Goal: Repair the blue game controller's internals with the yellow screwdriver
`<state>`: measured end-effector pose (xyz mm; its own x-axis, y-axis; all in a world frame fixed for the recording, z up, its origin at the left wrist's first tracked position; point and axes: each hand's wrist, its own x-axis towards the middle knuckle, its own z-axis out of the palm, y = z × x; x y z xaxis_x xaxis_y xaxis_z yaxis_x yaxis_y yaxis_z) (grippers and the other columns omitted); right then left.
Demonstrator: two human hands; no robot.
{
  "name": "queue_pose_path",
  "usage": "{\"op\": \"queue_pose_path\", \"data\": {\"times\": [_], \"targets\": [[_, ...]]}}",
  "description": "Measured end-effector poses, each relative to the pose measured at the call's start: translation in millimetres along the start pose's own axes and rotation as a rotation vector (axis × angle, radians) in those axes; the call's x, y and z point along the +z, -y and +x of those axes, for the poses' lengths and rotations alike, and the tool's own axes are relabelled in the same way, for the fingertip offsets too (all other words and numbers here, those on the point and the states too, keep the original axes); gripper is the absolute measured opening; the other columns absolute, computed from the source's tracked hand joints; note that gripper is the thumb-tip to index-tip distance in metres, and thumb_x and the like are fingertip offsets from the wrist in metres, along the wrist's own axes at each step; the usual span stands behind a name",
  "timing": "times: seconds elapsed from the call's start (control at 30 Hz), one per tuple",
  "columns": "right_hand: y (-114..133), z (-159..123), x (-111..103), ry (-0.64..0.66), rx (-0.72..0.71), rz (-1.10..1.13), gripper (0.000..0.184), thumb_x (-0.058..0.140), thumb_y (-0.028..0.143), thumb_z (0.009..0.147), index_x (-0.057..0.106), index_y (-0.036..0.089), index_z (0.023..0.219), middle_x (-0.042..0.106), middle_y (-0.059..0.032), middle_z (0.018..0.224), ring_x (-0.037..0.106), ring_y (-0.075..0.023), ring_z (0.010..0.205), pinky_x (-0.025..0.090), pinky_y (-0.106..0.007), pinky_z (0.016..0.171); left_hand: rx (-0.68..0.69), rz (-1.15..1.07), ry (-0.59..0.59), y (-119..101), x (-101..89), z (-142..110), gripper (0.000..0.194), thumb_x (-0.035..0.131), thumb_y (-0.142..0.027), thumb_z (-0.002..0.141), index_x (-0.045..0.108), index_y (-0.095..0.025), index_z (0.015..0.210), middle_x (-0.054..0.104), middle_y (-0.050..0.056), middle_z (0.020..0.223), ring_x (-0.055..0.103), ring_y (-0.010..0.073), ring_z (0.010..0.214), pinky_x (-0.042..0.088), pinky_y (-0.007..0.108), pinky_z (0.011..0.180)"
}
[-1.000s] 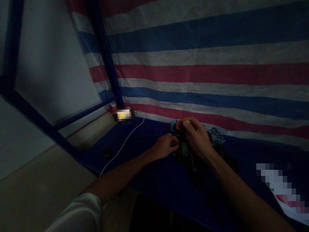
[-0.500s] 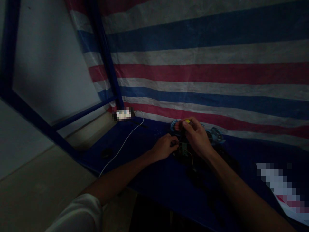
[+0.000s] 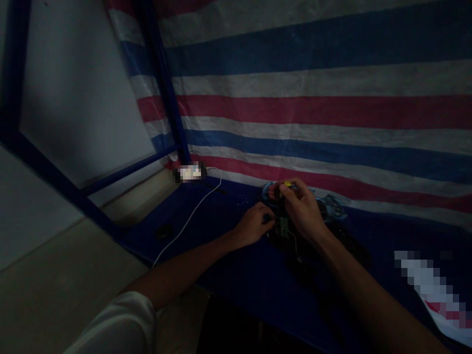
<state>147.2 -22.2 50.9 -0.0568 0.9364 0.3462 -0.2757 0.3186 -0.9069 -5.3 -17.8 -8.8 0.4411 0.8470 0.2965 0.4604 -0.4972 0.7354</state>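
My right hand (image 3: 300, 209) grips a small dark object with a yellow tip (image 3: 287, 184), though the fingers hide most of it. My left hand (image 3: 253, 224) sits just to its left, fingertips pinched on something too small and dark to name. Between the hands lies a small green circuit board (image 3: 283, 227) with a thin pale wire (image 3: 292, 239) leading off it. A blue moulded plastic piece (image 3: 334, 208) lies behind my right hand, and another blue part (image 3: 268, 191) shows behind its fingers.
The dark blue tabletop (image 3: 206, 236) carries a dark tangled heap (image 3: 324, 250) below my right hand. A white cable (image 3: 188, 226) runs to a blurred device (image 3: 190, 172) by a blue metal post (image 3: 164, 83). A striped tarpaulin (image 3: 313, 113) hangs behind. A pixelated patch (image 3: 427, 282) covers the right.
My hands have shifted only slightly, with the right fingers turning the dark object a little. The view has tilted a touch.
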Motion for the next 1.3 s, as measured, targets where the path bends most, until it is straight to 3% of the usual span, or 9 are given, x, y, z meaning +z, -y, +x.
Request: {"op": "queue_pose_path", "data": {"times": [0.1, 0.27, 0.4, 0.5, 0.7, 0.83, 0.9, 1.13, 1.3], "targets": [[-3.5, 0.1, -0.3, -0.017, -0.048, -0.041, 0.024, 0.079, 0.044, 0.086, 0.061, 0.030, 0.092, 0.072, 0.0036, 0.089, 0.064, -0.0134, 0.076, 0.052, -0.031, 0.079, 0.001, 0.000, 0.003, 0.7, 0.3, 0.3, 0.006, 0.071, -0.013, 0.088, 0.070, -0.017, 0.094, 0.063, 0.005, 0.107, 0.061, 0.0127, 0.082, 0.053, 0.026, 0.078], [-3.1, 1.0, 0.3, 0.038, -0.051, -0.043, 0.029, 0.059, 0.054, 0.097, 0.071, 0.030, 0.108, 0.072, -0.0009, 0.095, 0.063, -0.0149, 0.081, 0.052, -0.032, 0.081, -0.011, -0.015, 0.002, 3.5, 1.9, 1.0, 0.006, 0.071, -0.013, 0.088, 0.070, -0.016, 0.094, 0.062, 0.005, 0.110, 0.061, 0.0121, 0.082, 0.053, 0.025, 0.076], [-2.7, -0.1, 0.5, 0.033, -0.013, -0.028, 0.021, 0.075, 0.047, 0.088, 0.067, 0.029, 0.096, 0.073, 0.0001, 0.099, 0.068, -0.0159, 0.085, 0.055, -0.034, 0.087, 0.002, -0.008, -0.011, 5.6, 3.0, 0.8, 0.007, 0.072, -0.013, 0.088, 0.070, -0.016, 0.094, 0.061, 0.004, 0.109, 0.061, 0.0120, 0.082, 0.052, 0.025, 0.076], [-2.7, -1.2, 1.5, 0.000, -0.035, -0.052, 0.026, 0.081, 0.043, 0.084, 0.060, 0.029, 0.092, 0.073, 0.0031, 0.093, 0.066, -0.0133, 0.077, 0.054, -0.031, 0.081, -0.001, 0.002, -0.019, 5.1, 2.6, 0.8, 0.008, 0.073, -0.013, 0.087, 0.071, -0.016, 0.094, 0.061, 0.004, 0.108, 0.061, 0.0117, 0.081, 0.052, 0.025, 0.077], [-0.9, -0.7, 2.4, 0.052, -0.047, -0.048, 0.028, 0.056, 0.051, 0.099, 0.071, 0.029, 0.107, 0.072, -0.0015, 0.097, 0.061, -0.0150, 0.081, 0.051, -0.031, 0.081, -0.029, -0.017, -0.011, 1.9, 1.8, 1.1, 0.007, 0.073, -0.013, 0.087, 0.072, -0.016, 0.093, 0.060, 0.004, 0.108, 0.060, 0.0104, 0.078, 0.052, 0.023, 0.074], [-2.6, -0.3, 1.5, 0.019, -0.019, -0.018, 0.017, 0.073, 0.044, 0.090, 0.067, 0.029, 0.094, 0.072, 0.0005, 0.095, 0.066, -0.0157, 0.084, 0.052, -0.033, 0.085, -0.009, -0.027, -0.026, 2.3, 2.6, 0.2, 0.008, 0.073, -0.012, 0.086, 0.072, -0.015, 0.093, 0.060, 0.004, 0.107, 0.059, 0.0102, 0.079, 0.052, 0.024, 0.076], [-3.2, -0.7, 1.7, -0.011, -0.032, -0.019, 0.023, 0.080, 0.041, 0.085, 0.061, 0.029, 0.091, 0.072, 0.0030, 0.091, 0.066, -0.0147, 0.079, 0.052, -0.032, 0.082, 0.002, -0.023, -0.035, 3.3, 3.0, -0.1, 0.008, 0.074, -0.012, 0.086, 0.072, -0.015, 0.093, 0.060, 0.004, 0.107, 0.059, 0.0103, 0.079, 0.052, 0.024, 0.077], [0.8, -1.0, 2.5, 0.041, -0.048, -0.033, 0.029, 0.057, 0.050, 0.097, 0.071, 0.026, 0.106, 0.071, -0.0019, 0.095, 0.060, -0.0149, 0.080, 0.050, -0.032, 0.080, -0.004, -0.037, -0.036, 5.4, 4.4, 0.8, 0.009, 0.074, -0.012, 0.086, 0.071, -0.016, 0.094, 0.059, 0.003, 0.107, 0.059, 0.0096, 0.077, 0.053, 0.024, 0.075], [-2.1, -0.2, 1.4, 0.006, -0.024, 0.004, 0.019, 0.077, 0.041, 0.087, 0.064, 0.028, 0.091, 0.072, 0.0012, 0.093, 0.066, -0.0155, 0.080, 0.053, -0.034, 0.084, -0.007, -0.043, -0.035, 6.0, 5.3, 0.5, 0.009, 0.074, -0.013, 0.086, 0.071, -0.016, 0.094, 0.059, 0.003, 0.109, 0.058, 0.0080, 0.073, 0.055, 0.025, 0.076]]}}
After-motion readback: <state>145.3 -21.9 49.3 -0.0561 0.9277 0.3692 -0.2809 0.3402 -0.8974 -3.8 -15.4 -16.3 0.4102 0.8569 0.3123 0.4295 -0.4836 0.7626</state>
